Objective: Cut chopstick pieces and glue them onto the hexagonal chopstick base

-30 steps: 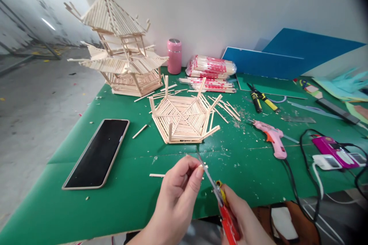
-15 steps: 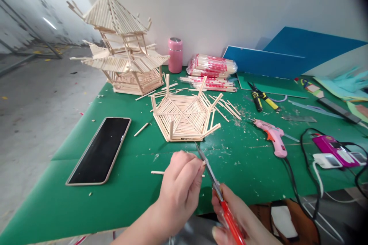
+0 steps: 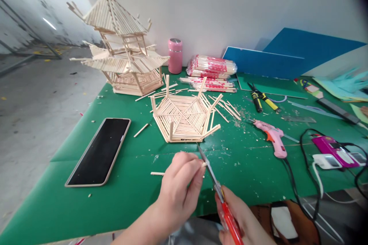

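My left hand (image 3: 179,185) is closed in a pinch on a small wooden stick (image 3: 204,164), whose tip shows beside the blade. My right hand (image 3: 237,214) is wrapped round the red handle of a cutting tool (image 3: 212,176), its long metal blade touching the stick's end and pointing away from me. Just beyond the blade tip lies a six-sided base of wooden sticks (image 3: 184,116) with upright posts at its corners. A loose stick (image 3: 157,173) lies partly behind my left hand.
A phone (image 3: 99,152) lies left. A stick pagoda (image 3: 123,61), pink bottle (image 3: 175,56) and wrapped sticks (image 3: 211,67) stand behind. Pliers (image 3: 261,97), a pink glue gun (image 3: 271,136), a purple power strip (image 3: 335,151) and cables are on the right of the green table (image 3: 129,203).
My right hand and the cutting tool have shifted slightly right. The stick's tip shows more plainly at the blade. My left hand is nearly still.
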Demonstrator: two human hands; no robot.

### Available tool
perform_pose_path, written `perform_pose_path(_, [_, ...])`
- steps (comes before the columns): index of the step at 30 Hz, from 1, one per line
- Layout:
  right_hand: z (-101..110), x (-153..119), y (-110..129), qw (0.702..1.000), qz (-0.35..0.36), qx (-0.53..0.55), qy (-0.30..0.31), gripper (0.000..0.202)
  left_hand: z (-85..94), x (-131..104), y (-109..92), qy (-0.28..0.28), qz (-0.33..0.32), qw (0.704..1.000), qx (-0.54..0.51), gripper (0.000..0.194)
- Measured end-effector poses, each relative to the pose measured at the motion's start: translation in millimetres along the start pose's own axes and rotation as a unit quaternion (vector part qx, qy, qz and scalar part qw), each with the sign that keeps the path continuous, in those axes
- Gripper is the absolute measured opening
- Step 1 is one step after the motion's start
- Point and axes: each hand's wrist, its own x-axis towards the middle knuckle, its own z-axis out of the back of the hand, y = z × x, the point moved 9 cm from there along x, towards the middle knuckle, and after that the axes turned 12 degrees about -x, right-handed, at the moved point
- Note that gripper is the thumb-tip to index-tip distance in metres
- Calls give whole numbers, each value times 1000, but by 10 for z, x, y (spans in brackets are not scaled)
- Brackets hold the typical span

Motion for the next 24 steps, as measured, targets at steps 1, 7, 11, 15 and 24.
perform_pose_path(1, [43,-13,-24,1000,-12,17,-20,60,1,-5,83,-10,64,997,-47,15])
perform_pose_path(7, [230,-196,189,997,28,-16,-67,54,-149,-183,449,-56,366,881,-295,19])
perform_pose_path(11, [195,-224,376,991,55,-122,-24,36,-202,-233,498,-65,400,840,-361,20])
perform_pose_path(15, [217,-227,489,982,65,-174,-38,36,-184,-228,513,-61,393,851,-342,19])
perform_pose_path(24, [182,-271,477,985,66,-156,-35,39,-91,-166,455,-56,334,908,-249,19])
